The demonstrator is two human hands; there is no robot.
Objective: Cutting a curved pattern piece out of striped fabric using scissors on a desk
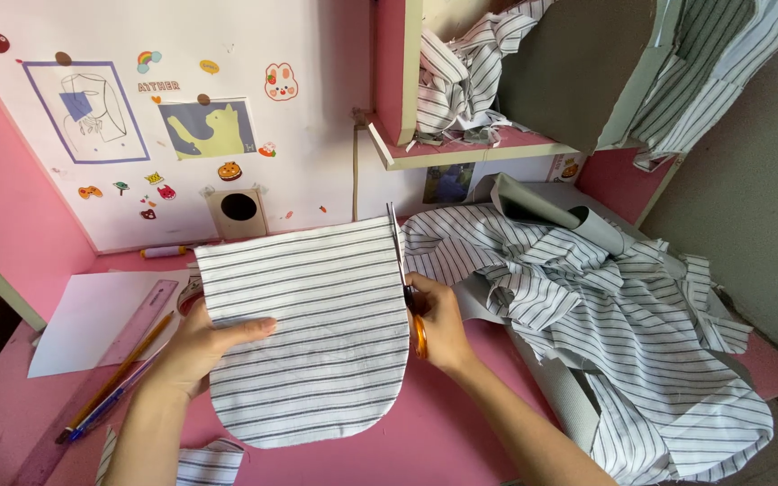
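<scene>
The person's left hand is gripping the left edge of a white cotton panel with grey stripes and rounded lower corners, thumb lying on top, keeping it raised over the pink counter. The right hand is clenching orange-handled scissors, blades pointing far along the panel's right edge. A heap of matching striped fabric is lying to the right. A pink ruler, pencil and white paper sheet are resting on the left.
</scene>
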